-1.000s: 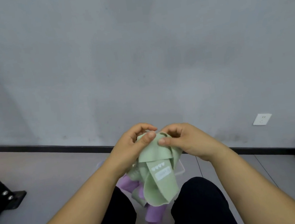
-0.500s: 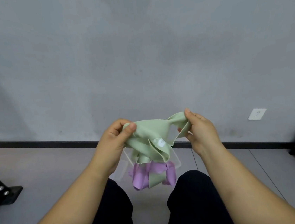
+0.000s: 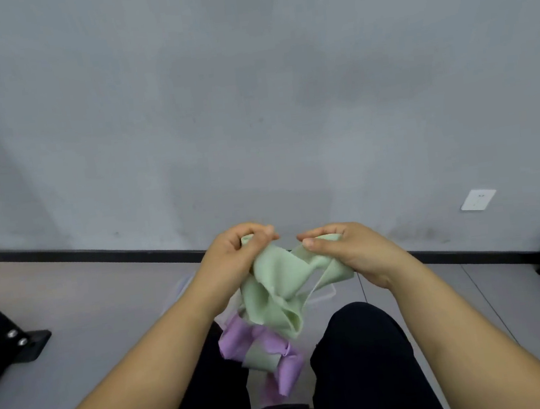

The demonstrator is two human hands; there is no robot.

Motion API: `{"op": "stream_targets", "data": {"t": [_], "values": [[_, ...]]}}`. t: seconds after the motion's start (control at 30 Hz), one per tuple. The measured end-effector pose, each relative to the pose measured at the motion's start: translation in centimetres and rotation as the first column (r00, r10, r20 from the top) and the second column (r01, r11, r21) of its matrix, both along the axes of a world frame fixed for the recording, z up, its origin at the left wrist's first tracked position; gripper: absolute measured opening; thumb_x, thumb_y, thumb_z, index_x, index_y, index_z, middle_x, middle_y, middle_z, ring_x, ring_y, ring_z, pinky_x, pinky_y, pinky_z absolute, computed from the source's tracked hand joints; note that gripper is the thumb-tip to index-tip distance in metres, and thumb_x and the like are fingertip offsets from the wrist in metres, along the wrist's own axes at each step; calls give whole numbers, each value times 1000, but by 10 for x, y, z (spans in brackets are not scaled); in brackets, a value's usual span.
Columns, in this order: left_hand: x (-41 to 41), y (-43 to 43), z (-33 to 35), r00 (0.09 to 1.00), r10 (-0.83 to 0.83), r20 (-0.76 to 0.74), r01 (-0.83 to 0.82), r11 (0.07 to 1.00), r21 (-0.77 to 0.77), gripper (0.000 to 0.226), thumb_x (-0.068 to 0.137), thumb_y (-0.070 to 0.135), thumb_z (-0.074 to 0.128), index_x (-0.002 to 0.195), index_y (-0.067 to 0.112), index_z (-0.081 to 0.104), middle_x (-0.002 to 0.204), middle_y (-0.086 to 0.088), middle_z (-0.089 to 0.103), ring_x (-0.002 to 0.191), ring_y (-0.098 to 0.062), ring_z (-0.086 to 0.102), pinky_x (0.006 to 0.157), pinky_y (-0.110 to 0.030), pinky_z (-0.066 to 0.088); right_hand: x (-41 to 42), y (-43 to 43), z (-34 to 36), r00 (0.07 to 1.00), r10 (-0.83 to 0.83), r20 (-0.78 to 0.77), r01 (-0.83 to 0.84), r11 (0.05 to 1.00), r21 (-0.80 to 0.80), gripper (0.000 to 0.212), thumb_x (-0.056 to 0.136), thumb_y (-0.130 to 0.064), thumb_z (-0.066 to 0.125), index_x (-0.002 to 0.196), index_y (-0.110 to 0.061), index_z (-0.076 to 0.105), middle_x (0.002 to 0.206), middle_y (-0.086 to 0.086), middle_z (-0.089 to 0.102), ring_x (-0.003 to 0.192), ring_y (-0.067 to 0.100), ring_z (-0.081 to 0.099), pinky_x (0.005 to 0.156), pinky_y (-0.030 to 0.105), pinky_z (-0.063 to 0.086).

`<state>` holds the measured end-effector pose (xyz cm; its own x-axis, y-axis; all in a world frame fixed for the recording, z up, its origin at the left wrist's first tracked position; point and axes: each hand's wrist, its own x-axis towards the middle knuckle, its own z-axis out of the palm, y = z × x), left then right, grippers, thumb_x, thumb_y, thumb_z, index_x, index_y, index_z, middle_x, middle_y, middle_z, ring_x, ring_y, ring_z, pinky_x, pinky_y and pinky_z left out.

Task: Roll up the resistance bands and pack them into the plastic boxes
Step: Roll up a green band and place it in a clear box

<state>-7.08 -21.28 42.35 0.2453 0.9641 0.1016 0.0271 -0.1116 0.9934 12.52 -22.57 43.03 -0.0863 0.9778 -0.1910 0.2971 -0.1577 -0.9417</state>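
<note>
pale green band, purple bands (crumpled)

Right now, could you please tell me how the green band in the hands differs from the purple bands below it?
The green band is held up, pinched by the left hand and the right hand; the purple bands lie lower down, touched by neither hand. The green band hangs in loose, twisted folds; the purple bands look rolled into short tubes. Both are soft, flat strips.
</note>
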Motion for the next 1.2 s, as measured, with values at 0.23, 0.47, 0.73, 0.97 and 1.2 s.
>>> {"op": "stream_targets", "data": {"t": [0.23, 0.47, 0.73, 0.97, 1.2], "values": [[-11, -3, -1, 937, -232, -262, 213, 972, -98, 13, 69, 21, 80, 62, 25, 70, 61, 10, 64, 58, -1, 58, 54, -12, 44, 6, -4, 1, 986, 19, 164, -26, 999, 39, 14, 82, -27, 69, 83, -13, 71, 73, -4, 67, 67, 5, 61, 66, 20, 50], [-19, 5, -7, 977, -52, 206, 59, 998, -27, 14, 64, 20, 81, 59, 20, 68, 75, 6, 66, 70, -10, 59, 62, -19, 46, 6, 0, -11, 662, -475, -580, 470, 866, -173, 10, 92, -15, 57, 90, -7, 61, 79, 6, 68, 63, 17, 68, 52, 29, 55], [-14, 15, -5, 777, 225, 588, -93, 965, -247, 14, 75, 29, 62, 74, 16, 57, 76, 0, 62, 70, -13, 59, 72, -32, 45, 12, 4, -11, 169, -617, -769, 579, 693, -429, 16, 97, -18, 49, 86, -9, 56, 72, 3, 58, 64, 16, 59, 60, 33, 51], [-2, 12, -6, 856, 268, 442, -176, 955, -238, 12, 80, 26, 64, 72, 18, 60, 67, 4, 60, 62, -9, 56, 58, -20, 47, 21, -9, -23, 580, -573, -579, 549, 800, -241, 7, 92, -16, 54, 90, -9, 55, 89, 9, 59, 75, 21, 60, 70, 34, 52], [10, 2, 4, 958, 38, 284, 6, 988, -154, 13, 66, 34, 69, 68, 22, 67, 94, -5, 65, 81, -15, 59, 73, -28, 48, 7, -17, -25, 964, -223, 147, 206, 971, 125, 54, 83, -45, 62, 131, -31, 42, 128, -16, 39, 118, 2, 37, 95, 26, 32]]}}
